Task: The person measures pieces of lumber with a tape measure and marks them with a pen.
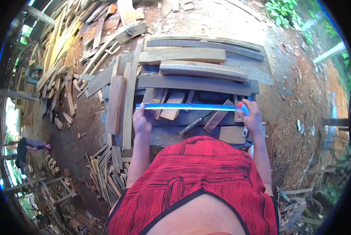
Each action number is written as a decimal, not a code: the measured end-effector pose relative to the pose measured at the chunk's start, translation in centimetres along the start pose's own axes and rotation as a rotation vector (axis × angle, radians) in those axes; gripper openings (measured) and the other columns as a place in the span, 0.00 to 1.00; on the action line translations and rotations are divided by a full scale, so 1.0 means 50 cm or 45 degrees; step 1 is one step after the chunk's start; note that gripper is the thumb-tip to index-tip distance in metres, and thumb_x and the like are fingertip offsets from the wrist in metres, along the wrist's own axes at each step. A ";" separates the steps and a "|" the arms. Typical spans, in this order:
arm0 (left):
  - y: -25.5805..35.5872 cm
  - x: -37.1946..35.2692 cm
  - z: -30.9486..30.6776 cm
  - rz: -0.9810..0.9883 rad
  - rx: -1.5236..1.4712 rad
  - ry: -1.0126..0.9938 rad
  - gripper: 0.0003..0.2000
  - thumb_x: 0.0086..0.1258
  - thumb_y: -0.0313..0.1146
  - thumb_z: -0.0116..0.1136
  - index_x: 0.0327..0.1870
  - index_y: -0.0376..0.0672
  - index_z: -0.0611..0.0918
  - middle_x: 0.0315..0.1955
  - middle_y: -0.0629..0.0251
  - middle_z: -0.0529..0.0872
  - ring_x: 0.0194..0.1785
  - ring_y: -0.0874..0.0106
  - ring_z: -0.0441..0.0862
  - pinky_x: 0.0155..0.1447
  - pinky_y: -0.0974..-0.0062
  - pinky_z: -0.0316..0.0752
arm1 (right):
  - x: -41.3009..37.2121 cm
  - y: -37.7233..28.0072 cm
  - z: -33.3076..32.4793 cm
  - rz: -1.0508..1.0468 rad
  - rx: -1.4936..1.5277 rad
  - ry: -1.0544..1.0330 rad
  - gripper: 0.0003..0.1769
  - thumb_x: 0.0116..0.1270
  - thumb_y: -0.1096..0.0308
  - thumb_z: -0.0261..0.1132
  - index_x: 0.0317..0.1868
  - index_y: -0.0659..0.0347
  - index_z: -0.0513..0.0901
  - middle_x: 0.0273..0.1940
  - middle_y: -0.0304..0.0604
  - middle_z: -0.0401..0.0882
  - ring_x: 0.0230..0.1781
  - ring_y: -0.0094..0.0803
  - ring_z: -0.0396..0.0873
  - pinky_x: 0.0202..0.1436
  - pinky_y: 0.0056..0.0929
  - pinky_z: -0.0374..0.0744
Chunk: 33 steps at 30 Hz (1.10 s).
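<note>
A tape measure is drawn out between my hands, its bright blade (187, 106) running nearly level across the view. My left hand (143, 120) pinches the blade's left end. In my right hand (253, 119) is the blue and orange case (243, 108), fingers wrapped round it. Below the blade, a dark-handled tool with a thin shaft (191, 126) lies on the bench, beside a short wood block (218, 118). Another wood block (172, 106) passes under the blade nearer my left hand. Just beyond it lies a long grey board (195, 85).
Several planks (183, 55) are stacked farther back. A thick reddish beam (116, 103) lies left of my left hand. Scrap wood heaps (109, 168) cover the ground at left. Sawdust-covered ground (297, 137) spreads to the right. Another person (28, 147) is at far left.
</note>
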<state>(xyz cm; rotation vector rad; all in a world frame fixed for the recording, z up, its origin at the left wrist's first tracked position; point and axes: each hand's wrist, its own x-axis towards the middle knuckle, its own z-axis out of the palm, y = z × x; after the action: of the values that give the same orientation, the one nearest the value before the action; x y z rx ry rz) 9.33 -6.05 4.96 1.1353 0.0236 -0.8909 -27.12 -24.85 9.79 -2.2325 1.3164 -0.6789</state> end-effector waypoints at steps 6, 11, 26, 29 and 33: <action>0.003 0.014 0.015 -0.033 0.001 -0.020 0.10 0.70 0.40 0.55 0.38 0.43 0.79 0.26 0.62 0.85 0.29 0.68 0.84 0.30 0.70 0.80 | 0.003 0.098 0.005 0.573 0.581 0.203 0.15 0.59 0.67 0.69 0.44 0.64 0.79 0.27 0.35 0.71 0.22 0.20 0.69 0.25 0.24 0.71; -0.018 0.018 0.058 -0.036 -0.023 -0.023 0.10 0.70 0.40 0.54 0.39 0.42 0.79 0.27 0.61 0.85 0.30 0.67 0.85 0.30 0.70 0.81 | 0.012 0.091 0.023 0.851 1.436 0.577 0.18 0.59 0.75 0.67 0.51 0.63 0.75 0.25 0.33 0.70 0.12 0.17 0.67 0.13 0.18 0.66; 0.004 0.124 0.221 -0.306 0.449 -0.226 0.18 0.69 0.49 0.54 0.45 0.43 0.79 0.27 0.63 0.83 0.31 0.69 0.83 0.30 0.70 0.77 | 0.039 0.217 0.005 0.997 1.615 0.982 0.18 0.61 0.74 0.63 0.51 0.56 0.72 0.27 0.38 0.74 0.18 0.24 0.70 0.17 0.25 0.67; 0.003 0.279 0.212 0.047 0.748 -0.104 0.22 0.66 0.50 0.57 0.50 0.40 0.77 0.31 0.60 0.83 0.30 0.69 0.83 0.31 0.71 0.78 | 0.034 0.276 -0.021 1.014 1.629 1.042 0.18 0.61 0.74 0.63 0.52 0.55 0.72 0.26 0.39 0.73 0.18 0.25 0.70 0.17 0.26 0.68; 0.032 0.468 0.258 0.660 1.506 -0.151 0.24 0.62 0.45 0.62 0.55 0.41 0.74 0.39 0.58 0.83 0.36 0.65 0.83 0.39 0.68 0.79 | 0.024 0.296 -0.066 1.021 1.554 1.122 0.15 0.64 0.68 0.63 0.50 0.57 0.73 0.24 0.38 0.72 0.17 0.23 0.69 0.17 0.24 0.68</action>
<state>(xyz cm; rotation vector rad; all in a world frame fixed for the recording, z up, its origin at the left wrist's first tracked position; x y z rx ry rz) 20.68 -30.06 1.83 2.0335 -0.9636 -0.4488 -38.46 -32.86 3.59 -0.3515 1.3562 -1.5903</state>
